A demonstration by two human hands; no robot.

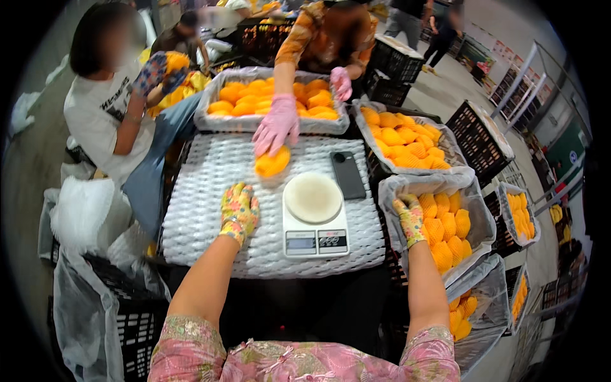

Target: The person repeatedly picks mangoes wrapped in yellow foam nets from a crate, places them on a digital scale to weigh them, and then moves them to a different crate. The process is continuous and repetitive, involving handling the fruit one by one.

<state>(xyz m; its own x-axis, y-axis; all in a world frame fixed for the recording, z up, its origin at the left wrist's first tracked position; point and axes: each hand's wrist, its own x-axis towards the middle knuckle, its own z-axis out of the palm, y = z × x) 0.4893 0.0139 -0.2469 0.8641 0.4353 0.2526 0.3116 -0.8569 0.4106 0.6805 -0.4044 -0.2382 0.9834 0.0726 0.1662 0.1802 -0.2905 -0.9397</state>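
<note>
My left hand, in a yellow floral glove, lies flat and open on the white woven foam-padded tabletop, with nothing in it. My right hand, gloved alike, reaches into a liner-covered crate of mangoes in orange foam nets. Its fingers look apart at the crate's left side; their tips are partly hidden. Between my hands stands a white kitchen scale with a bare round pan. A co-worker's pink-gloved hand touches a yellow mango ahead of my left hand.
A lined crate of mangoes stands at the table's far edge. A dark phone lies beside the scale. More lined crates of netted mangoes line the right. At left are a seated person and a black crate with plastic lining.
</note>
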